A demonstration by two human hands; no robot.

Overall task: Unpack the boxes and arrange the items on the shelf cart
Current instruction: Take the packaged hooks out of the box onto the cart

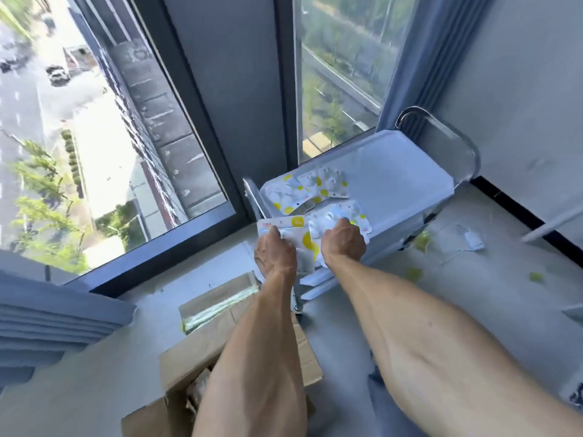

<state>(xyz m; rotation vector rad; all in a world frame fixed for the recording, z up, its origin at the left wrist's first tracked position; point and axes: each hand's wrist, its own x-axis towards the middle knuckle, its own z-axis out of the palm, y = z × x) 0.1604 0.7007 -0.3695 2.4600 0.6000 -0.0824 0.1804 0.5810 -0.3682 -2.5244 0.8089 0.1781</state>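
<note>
Tall windows and blue curtains [407,74] back a white shelf cart [394,181] on a grey floor [362,310] strewn with scraps, an open cardboard box [195,357] lying near. Both hands hold packets over the cart's near left corner: the left hand [273,252] pinches a yellow-spotted packet [295,233] and the right hand [343,239] grips another packet [348,212], probably to set them beside the packets on the top shelf [307,187].

Yellow-dotted packets [303,190] flat on cart shelf [394,175]
</note>
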